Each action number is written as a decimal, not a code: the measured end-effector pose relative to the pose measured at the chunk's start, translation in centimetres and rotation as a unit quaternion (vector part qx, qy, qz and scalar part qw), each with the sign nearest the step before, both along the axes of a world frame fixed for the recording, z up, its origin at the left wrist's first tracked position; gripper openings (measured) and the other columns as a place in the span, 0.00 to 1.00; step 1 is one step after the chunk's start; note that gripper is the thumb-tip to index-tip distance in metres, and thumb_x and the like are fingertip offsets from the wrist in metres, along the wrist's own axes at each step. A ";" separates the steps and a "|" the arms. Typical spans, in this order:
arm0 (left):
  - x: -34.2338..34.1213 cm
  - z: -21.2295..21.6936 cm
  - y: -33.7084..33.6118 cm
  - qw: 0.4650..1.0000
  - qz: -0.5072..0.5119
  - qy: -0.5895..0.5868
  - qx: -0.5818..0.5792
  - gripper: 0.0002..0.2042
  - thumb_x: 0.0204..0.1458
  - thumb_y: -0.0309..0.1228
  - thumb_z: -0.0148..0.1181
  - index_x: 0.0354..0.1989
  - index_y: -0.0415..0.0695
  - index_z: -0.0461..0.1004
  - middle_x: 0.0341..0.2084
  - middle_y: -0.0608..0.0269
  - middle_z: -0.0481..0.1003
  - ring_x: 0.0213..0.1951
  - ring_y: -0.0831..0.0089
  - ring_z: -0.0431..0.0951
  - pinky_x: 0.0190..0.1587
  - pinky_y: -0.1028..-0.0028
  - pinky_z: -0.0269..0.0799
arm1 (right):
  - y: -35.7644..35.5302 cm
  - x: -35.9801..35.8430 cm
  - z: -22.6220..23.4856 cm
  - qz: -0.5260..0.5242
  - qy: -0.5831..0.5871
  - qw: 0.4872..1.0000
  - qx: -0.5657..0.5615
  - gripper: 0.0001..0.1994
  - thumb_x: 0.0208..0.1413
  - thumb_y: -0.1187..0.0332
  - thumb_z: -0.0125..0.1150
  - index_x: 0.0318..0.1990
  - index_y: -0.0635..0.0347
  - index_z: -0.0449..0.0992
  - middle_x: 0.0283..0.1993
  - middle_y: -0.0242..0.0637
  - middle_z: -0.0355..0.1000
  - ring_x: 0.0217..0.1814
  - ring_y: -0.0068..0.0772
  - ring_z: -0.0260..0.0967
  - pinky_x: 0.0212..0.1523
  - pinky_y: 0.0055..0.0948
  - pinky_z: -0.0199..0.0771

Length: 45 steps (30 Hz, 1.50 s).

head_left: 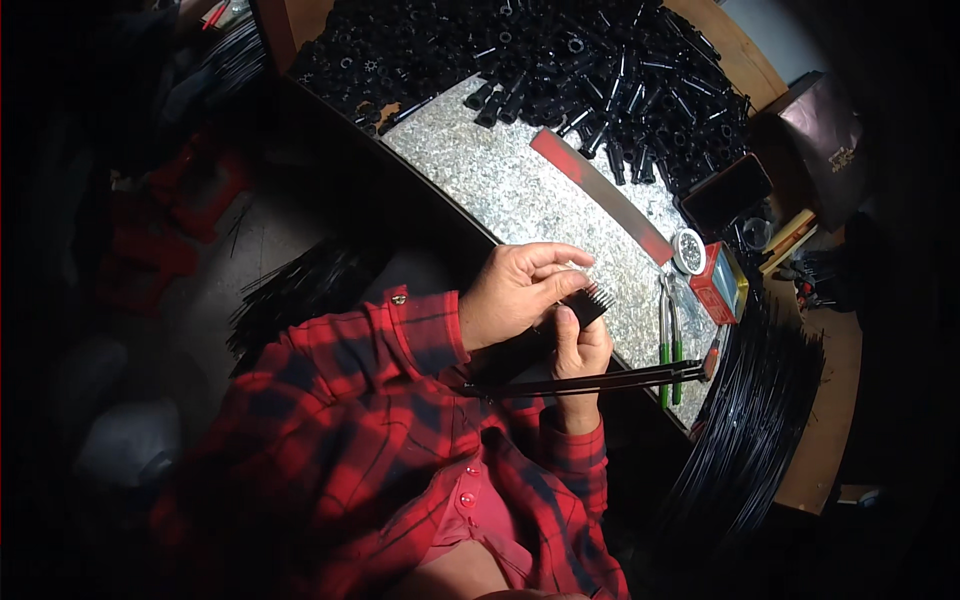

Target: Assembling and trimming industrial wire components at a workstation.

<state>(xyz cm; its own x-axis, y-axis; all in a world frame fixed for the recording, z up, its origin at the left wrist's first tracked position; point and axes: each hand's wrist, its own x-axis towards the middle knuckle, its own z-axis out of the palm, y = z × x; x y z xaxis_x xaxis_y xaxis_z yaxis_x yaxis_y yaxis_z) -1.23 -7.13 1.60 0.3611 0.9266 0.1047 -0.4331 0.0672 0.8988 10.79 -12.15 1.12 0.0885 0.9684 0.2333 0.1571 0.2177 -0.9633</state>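
Here, my left hand [515, 290] curls over a small black toothed plastic piece [588, 303], its grip closed around the piece with the fingers folded across the top. My right hand [578, 352] comes up from below, thumb pressed against the same piece, and it also pinches a bundle of thin black rods [600, 381] that runs out to the right at about bench-edge level. Both hands sit just above the near edge of the speckled metal-topped bench [510, 190]. Just right of the hands lie green-handled pliers [668, 345], and beyond them a small red box [718, 285] and a round white tape roll [689, 250]. A long flat red-and-grey strip [600, 195] lies diagonally across the bench. At the far side is a heap of short black plastic tubes [600, 70]. A large sheaf of black rods [750, 420] hangs off the right end.
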 end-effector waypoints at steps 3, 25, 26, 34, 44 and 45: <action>-0.5 0.3 1.8 0.989 0.109 0.010 0.101 0.11 0.54 0.26 0.54 0.44 0.35 0.71 0.35 0.58 0.77 0.32 0.80 0.75 0.27 0.82 0.69 | 0.1 0.8 -0.7 0.018 -0.040 0.999 -0.016 0.08 0.60 0.70 0.48 0.35 0.66 0.70 0.27 0.36 0.73 0.27 0.20 0.66 0.31 0.19 0.66; -10.8 -2.5 27.5 0.634 0.287 0.640 0.326 0.07 0.46 0.25 0.55 0.34 0.41 0.75 0.32 0.53 0.71 0.40 0.54 0.70 0.43 0.62 0.67 | 0.5 1.0 -0.9 0.010 -0.051 0.998 -0.023 0.10 0.60 0.69 0.47 0.30 0.65 0.69 0.25 0.34 0.72 0.27 0.19 0.65 0.31 0.19 0.64; -11.0 -2.9 27.8 0.633 0.287 0.638 0.332 0.07 0.46 0.25 0.55 0.34 0.41 0.75 0.32 0.53 0.71 0.40 0.54 0.70 0.43 0.62 0.67 | 0.4 1.0 -1.1 0.013 -0.045 0.999 -0.023 0.10 0.60 0.69 0.47 0.30 0.65 0.69 0.25 0.34 0.72 0.27 0.19 0.65 0.31 0.19 0.64; -9.9 -0.3 24.0 0.690 0.370 0.496 0.375 0.06 0.45 0.23 0.57 0.33 0.40 0.73 0.30 0.54 0.72 0.33 0.58 0.73 0.37 0.67 0.70 | -0.1 1.5 -1.7 0.021 -0.058 0.997 -0.042 0.09 0.61 0.69 0.46 0.32 0.65 0.69 0.27 0.33 0.71 0.29 0.19 0.65 0.33 0.20 0.65; -5.2 1.0 7.0 0.997 -0.062 -0.046 -0.018 0.15 0.53 0.22 0.51 0.51 0.41 0.66 0.34 0.61 0.73 0.38 0.76 0.74 0.42 0.80 0.71 | 0.7 1.3 -1.4 0.036 0.005 0.998 -0.046 0.09 0.61 0.68 0.47 0.33 0.66 0.69 0.27 0.36 0.72 0.30 0.21 0.66 0.35 0.20 0.66; -4.9 0.8 6.0 0.993 -0.079 -0.064 -0.055 0.15 0.54 0.22 0.51 0.51 0.40 0.66 0.35 0.60 0.73 0.39 0.75 0.74 0.42 0.80 0.71 | 0.8 1.2 -1.1 0.032 0.013 0.998 -0.045 0.10 0.61 0.68 0.47 0.33 0.66 0.70 0.27 0.36 0.72 0.30 0.21 0.67 0.35 0.20 0.66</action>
